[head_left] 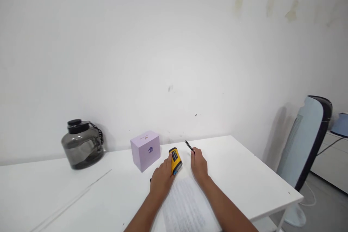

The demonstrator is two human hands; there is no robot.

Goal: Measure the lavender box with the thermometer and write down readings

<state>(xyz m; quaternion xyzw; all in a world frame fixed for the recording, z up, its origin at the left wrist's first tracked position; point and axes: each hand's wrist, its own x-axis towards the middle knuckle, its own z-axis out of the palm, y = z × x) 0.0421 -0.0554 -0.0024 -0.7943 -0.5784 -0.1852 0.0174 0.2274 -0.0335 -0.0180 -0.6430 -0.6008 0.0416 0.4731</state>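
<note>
My left hand (161,179) is closed around a small yellow-and-black handheld device (176,160) with a dark label and a bit of blue at its near end; the exact kind is unclear. A dark tip pokes out on the left side of this hand, and what it belongs to is hidden. In my right hand (199,165) is a slim black pen (189,146), gripped low and slanting up to the left. Between my forearms lies a white sheet of printed paper (182,203), its text too blurred to read.
Left of my hands stands a lilac box (146,152) with a dark logo. Farther left, a grey translucent jug (82,146) with a black lid sits near the wall. The white table (244,174) ends at right, beyond which leans a tall grey-and-black appliance (304,141).
</note>
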